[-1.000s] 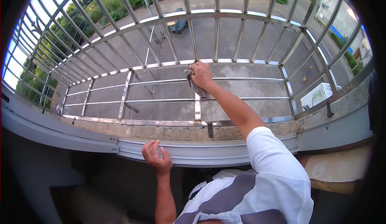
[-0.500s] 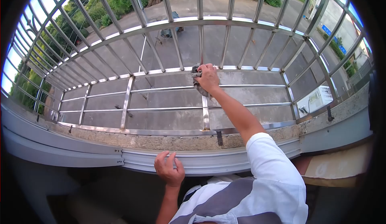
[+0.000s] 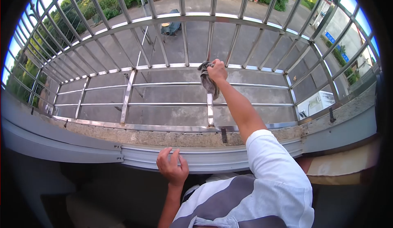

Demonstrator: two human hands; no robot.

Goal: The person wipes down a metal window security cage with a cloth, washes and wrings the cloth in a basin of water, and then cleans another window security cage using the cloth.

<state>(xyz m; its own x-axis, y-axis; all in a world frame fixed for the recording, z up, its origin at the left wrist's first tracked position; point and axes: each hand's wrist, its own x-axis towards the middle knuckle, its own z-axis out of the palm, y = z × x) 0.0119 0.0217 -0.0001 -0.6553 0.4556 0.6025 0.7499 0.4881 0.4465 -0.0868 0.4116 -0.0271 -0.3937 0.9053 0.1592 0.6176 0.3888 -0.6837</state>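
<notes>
Cloth (image 3: 210, 88), in right hand (image 3: 218, 70), against metal grille (image 3: 210, 113)

The cloth (image 3: 209, 84) is hanging from the right grip (image 3: 217, 71), against the railing (image 3: 210, 114). The ledge (image 3: 176, 138) is running between the railing in front and the window track (image 3: 223, 159) behind. The left grip (image 3: 172, 166) is sitting at the track.
</notes>
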